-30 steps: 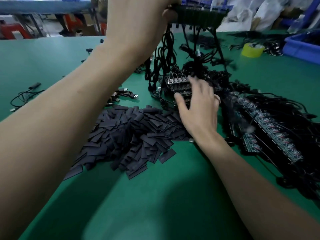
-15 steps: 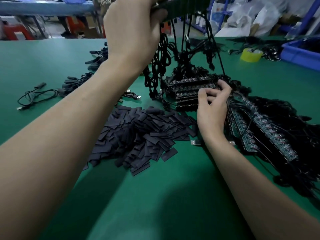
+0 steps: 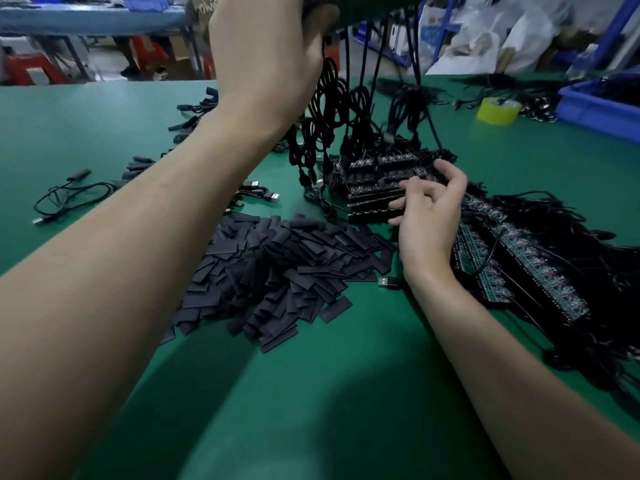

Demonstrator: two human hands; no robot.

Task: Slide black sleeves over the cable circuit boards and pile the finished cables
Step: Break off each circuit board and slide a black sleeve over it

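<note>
higher now than half a second ago, my left hand (image 3: 263, 46) grips a board strip (image 3: 374, 8) that the top edge cuts off almost entirely; its cables (image 3: 360, 109) dangle to the table (image 3: 311, 393). my right hand (image 3: 429, 216) curls on the board stack (image 3: 374, 188), though i cannot tell whether it pinches anything. loose black sleeves (image 3: 277, 271) lie heaped just left of it.

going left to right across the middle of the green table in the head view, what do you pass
loose black cable → pile of black sleeves → right hand → rows of circuit boards
</note>
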